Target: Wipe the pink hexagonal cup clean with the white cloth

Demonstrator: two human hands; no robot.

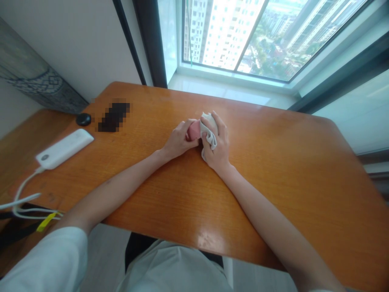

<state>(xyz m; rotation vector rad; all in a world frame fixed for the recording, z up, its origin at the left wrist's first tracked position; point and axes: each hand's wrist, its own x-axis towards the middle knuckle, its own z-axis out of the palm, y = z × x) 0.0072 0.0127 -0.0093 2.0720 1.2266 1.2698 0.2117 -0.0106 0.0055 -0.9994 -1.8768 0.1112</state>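
A pink rounded object (193,130) sits between the two hands, near the middle of the orange wooden desk (282,170) and toward its far edge. Its visible surface looks smooth and slightly glossy; it seems light and possibly soft, though its firmness cannot be told from here. Much of it is hidden, so the exposed rounded end looks like the surest place to take hold of it.

The left hand (179,142) curls around the object, its fingers (188,126) closed narrowly over the top. The right hand (216,142) clasps a crumpled white cloth (209,129) against the object's other side, its fingers (218,121) bent over the fabric. The cloth looks soft and thin, and it bunches easily between the palm and the pink surface.

Both forearms angle inward from the near edge of the desk and lie low over the wood, with the wrists close together.

Toward the desk's left end lie a white power bank (64,148) with a white cable (22,200), a round black object (83,119), and a pixelated dark item (114,117) that cannot be identified. A window (234,40) lies beyond the desk's far edge.
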